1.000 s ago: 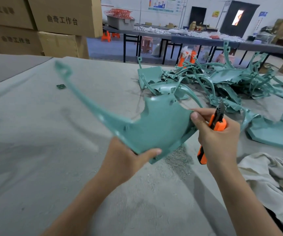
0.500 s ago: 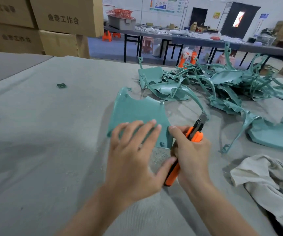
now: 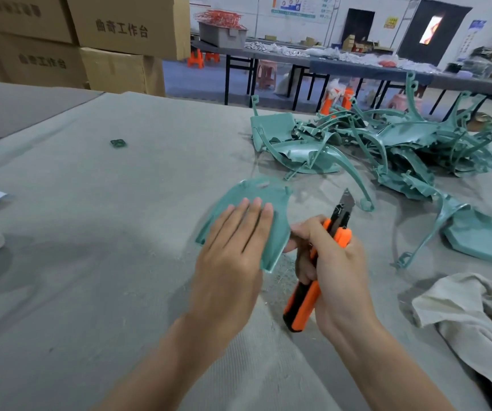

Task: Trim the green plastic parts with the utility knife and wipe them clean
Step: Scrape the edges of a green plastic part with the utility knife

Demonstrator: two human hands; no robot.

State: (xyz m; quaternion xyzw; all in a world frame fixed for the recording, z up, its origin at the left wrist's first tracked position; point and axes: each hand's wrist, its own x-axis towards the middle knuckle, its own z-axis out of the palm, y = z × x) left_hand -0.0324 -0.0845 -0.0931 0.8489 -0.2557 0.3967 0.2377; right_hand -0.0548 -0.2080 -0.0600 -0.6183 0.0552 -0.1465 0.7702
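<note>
a curved green plastic panel [image 3: 278, 221] lies on the grey felt-covered table [image 3: 90, 262], domed side up, and everything here is placed from it. the left hand [image 3: 230, 259] rests flat on top of the panel, fingers straight and close together, the fingertips reaching toward its far edge. just right of the panel the right hand [image 3: 336, 271] is curled round an orange and black utility knife [image 3: 304, 298]; the thumb and forefinger reach to the panel's right edge. the knife's blade [image 3: 346, 200] is extended and points up and away, clear of the panel and to its right, while the butt of the handle sticks out below the fist, nearer the person than the panel. pale shavings [image 3: 280, 277] are scattered on the felt at the panel's near edge. beyond the panel and to its right sits a tangled pile of green plastic parts [image 3: 401, 143], with one long curved arm of it sweeping down close to the blade. a flat green part [image 3: 481, 241] lies farther right of the panel, well apart. a crumpled off-white rag [image 3: 475, 310] lies right of the panel and nearer the person. a small green scrap [image 3: 118, 143] sits far left of the panel and beyond it. stacked cardboard boxes [image 3: 126, 28] stand well behind the panel on the left
</note>
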